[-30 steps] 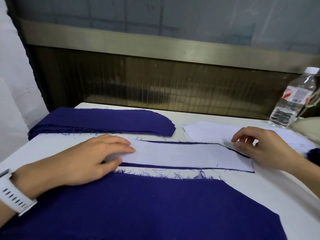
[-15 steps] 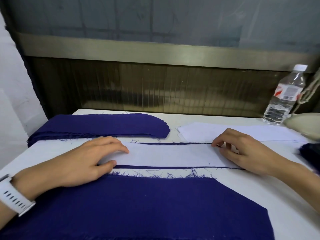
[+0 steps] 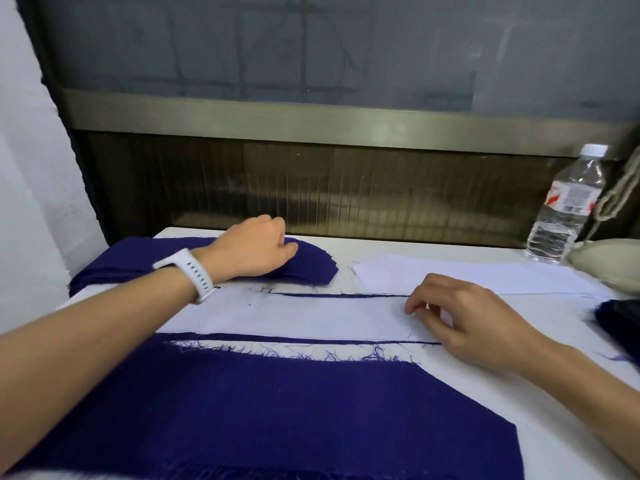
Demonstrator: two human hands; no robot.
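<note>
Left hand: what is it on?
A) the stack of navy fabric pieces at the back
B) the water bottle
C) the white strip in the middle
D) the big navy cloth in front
A: the left hand lies on top of the stack of navy fabric pieces at the far side of the table, fingers curled over it.
</note>
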